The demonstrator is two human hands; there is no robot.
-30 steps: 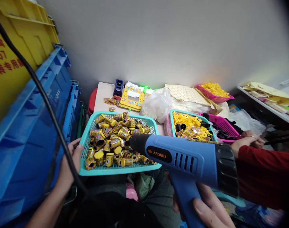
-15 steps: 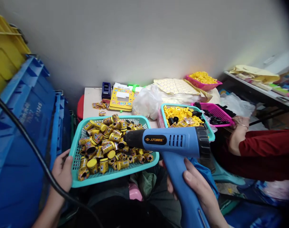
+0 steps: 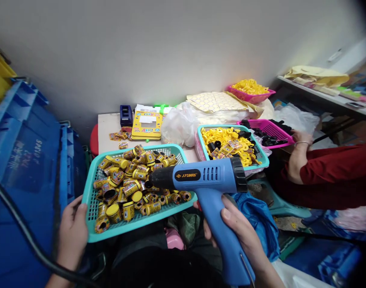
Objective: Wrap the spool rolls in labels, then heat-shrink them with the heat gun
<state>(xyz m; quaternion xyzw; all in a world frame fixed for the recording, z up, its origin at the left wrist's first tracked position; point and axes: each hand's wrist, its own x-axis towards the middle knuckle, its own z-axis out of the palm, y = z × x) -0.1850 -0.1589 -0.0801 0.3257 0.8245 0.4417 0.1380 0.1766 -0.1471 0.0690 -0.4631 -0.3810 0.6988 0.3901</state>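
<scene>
My right hand (image 3: 240, 224) is wrapped round the handle of a blue heat gun (image 3: 210, 178). The gun's black nozzle points left, over a turquoise plastic basket (image 3: 117, 234). Heaped in that basket are many small yellow jars (image 3: 136, 187) with printed wrapping; some show yellow lids, others dark open ends. My left hand (image 3: 73, 224) grips the basket's left end, thumb on the rim and the other fingers partly hidden. The basket is slightly tilted above my lap.
A second turquoise basket (image 3: 262, 162) of yellow and black parts sits on the table (image 3: 106, 124), near a pink basket (image 3: 291, 138) of black parts. At right a co-worker's hand (image 3: 301, 138) touches it. Blue crates (image 3: 29, 168) stand left; a black cable (image 3: 23, 230) crosses there.
The view has shifted, so the table items sit further left. The heat gun has moved left and slightly down, along with the jar basket. Both hands keep their grip.
</scene>
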